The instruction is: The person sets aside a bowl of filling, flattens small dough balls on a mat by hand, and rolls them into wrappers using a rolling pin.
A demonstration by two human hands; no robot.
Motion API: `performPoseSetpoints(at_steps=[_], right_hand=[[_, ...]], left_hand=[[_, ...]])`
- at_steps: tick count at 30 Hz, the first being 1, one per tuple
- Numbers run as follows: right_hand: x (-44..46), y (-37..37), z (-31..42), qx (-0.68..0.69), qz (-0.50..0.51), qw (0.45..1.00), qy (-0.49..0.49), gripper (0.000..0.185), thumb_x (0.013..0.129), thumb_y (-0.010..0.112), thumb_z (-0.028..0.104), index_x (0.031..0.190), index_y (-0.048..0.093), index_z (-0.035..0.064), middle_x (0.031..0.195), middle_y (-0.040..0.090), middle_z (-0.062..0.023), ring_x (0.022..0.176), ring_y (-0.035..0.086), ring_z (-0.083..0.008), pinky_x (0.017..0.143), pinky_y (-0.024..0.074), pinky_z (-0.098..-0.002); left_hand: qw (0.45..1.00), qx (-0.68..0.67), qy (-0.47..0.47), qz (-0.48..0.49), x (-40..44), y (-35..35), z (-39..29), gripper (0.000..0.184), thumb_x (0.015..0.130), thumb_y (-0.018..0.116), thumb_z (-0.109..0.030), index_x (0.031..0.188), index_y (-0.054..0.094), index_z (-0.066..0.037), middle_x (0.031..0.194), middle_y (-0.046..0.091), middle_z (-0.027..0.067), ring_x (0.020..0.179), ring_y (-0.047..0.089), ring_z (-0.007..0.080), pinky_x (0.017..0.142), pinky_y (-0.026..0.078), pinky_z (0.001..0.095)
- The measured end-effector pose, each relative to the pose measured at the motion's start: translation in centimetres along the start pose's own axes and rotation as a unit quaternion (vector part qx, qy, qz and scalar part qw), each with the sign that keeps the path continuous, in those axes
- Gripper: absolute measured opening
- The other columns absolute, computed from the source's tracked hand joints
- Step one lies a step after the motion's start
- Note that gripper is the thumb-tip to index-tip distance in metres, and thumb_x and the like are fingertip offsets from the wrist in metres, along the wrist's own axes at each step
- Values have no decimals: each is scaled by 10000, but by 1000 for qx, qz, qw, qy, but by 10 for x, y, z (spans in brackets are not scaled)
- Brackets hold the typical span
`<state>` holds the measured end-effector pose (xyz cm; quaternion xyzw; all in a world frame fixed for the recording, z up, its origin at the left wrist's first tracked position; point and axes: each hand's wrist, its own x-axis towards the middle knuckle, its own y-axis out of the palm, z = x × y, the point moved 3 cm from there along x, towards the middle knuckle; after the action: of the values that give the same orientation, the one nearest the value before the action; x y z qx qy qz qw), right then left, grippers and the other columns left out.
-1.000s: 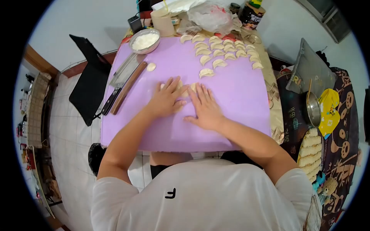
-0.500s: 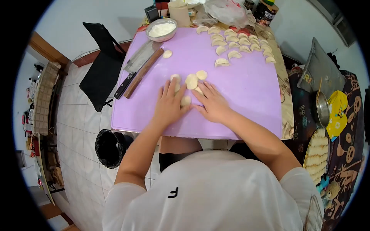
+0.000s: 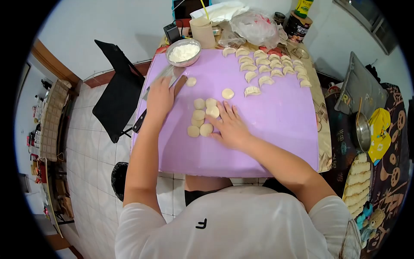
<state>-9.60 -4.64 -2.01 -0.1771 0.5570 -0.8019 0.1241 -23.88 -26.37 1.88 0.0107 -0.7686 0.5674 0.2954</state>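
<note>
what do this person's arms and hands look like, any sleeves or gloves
The left hand and right hand are both bare, with no gloves. The forearms are uncovered, and no watch or bracelet shows. The left sleeve and right sleeve are short, loose and white, part of a white shirt with a small black letter-like mark.

And there's an upside-down F on the shirt (image 3: 241, 228), an R on the grey cushion (image 3: 360, 88); the dark jar (image 3: 297, 26) has blurred lettering.
</note>
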Motion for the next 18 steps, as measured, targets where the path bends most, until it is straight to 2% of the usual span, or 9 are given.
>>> performPoseSetpoints(at_steps=[3,6,11,13,16,18], right_hand=[[-20,2,-5,21,-21,999,-32,493,885,641,320,1345,522,189,1505,281,-272,1397,261,-475,1145,225,-553],[-50,-11,-9,24,-7,999,-45,413,886,640,257,1283,574,166,1483,340,-235,1388,305,-432,1143,262,-517],[-70,-22,-16,59,-40,997,-28,387,890,624,216,1264,579,131,1448,391,-221,1369,348,-405,1136,298,-493],[-70,-21,-18,75,-58,995,-20,375,888,610,189,1252,580,107,1443,396,-223,1364,354,-407,1134,304,-490],[-70,-18,-21,69,-67,995,-19,367,871,580,120,1235,582,70,1436,410,-218,1365,356,-400,1137,304,-480],[-67,-13,-24,43,-53,997,-24,377,851,557,70,1226,581,49,1426,430,-206,1367,363,-380,1143,301,-469]], left_hand=[[998,-57,21,14,81,23,13,345,874,570,-156,1191,635,-38,1130,651,204,1054,611,349,929,469,429],[995,4,29,98,144,61,17,329,836,602,-202,1124,694,-72,1081,680,191,1002,644,332,896,493,433],[976,58,76,195,182,98,23,266,749,666,-206,982,755,-114,964,708,175,918,673,329,848,520,430],[984,38,57,163,187,103,30,219,767,682,-180,955,756,-95,849,718,144,809,680,256,760,531,373],[962,-179,-139,151,178,86,35,167,827,677,-147,943,741,-46,770,685,66,715,620,140,676,501,287],[910,-357,-165,132,151,63,30,160,866,661,-133,953,723,-14,763,649,26,702,571,92,653,472,243]])
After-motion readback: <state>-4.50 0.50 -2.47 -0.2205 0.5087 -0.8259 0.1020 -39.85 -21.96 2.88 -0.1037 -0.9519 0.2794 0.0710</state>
